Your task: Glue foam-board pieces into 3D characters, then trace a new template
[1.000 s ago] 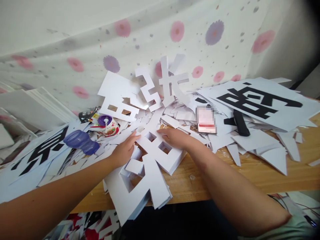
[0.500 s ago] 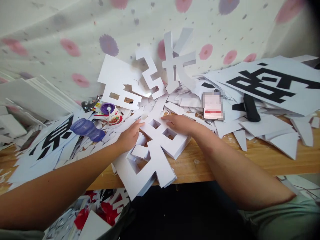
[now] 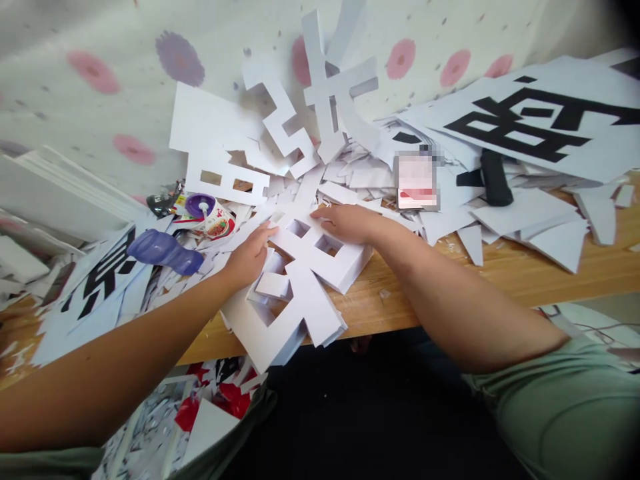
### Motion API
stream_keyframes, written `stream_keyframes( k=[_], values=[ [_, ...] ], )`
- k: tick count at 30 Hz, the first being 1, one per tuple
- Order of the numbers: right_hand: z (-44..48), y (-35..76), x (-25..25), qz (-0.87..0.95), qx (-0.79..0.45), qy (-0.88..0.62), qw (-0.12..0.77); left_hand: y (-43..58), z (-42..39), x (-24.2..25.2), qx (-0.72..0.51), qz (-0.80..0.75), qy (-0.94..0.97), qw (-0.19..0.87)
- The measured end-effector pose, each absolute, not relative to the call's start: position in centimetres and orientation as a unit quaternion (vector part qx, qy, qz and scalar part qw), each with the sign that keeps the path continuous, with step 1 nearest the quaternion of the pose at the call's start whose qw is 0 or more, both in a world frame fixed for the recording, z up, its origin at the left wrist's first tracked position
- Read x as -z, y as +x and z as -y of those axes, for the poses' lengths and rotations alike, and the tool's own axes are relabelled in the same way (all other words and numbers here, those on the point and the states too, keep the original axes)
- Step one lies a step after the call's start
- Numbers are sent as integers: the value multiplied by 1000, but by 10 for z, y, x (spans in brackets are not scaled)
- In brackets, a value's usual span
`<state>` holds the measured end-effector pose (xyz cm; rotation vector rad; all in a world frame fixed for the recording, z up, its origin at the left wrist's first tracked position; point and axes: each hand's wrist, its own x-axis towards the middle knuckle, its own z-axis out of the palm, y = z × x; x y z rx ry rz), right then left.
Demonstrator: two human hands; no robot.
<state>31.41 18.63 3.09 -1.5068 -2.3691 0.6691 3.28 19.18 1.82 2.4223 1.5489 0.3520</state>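
Left hand (image 3: 250,257), right hand (image 3: 347,223) flat on cutout stack (image 3: 300,280) — between them.

1. Card (image 3: 417,180) among scraps: pixelated, unreadable.
2. Printed sheet (image 3: 530,120): cut off by rt edge.
3. Tall cut-out (image 3: 323,87): top out of frame.
4. Cup (image 3: 217,223) label: too small to read.
5. Cut-out stack (image 3: 313,308): pt under right hand (image 3: 345,223).

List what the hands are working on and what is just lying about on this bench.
In hand: white cut-out character stack, touched by left hand and right hand.
Lying about: purple bottle, snack cup, black tool, printed sheet, paper scraps.
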Motion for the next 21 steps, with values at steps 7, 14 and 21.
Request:
stream_keyframes(
  k=[7,14,21],
  values=[
    [-189,314,-27,818,-228,-507,149,33,-193,-19,-123,-529,830,122],
    [-188,315,-27,819,-229,-504,152,35,-192,-20,-118,-541,823,128],
    [-187,314,-28,817,-235,-501,161,33,-189,-21,-111,-552,817,122]
  ],
)
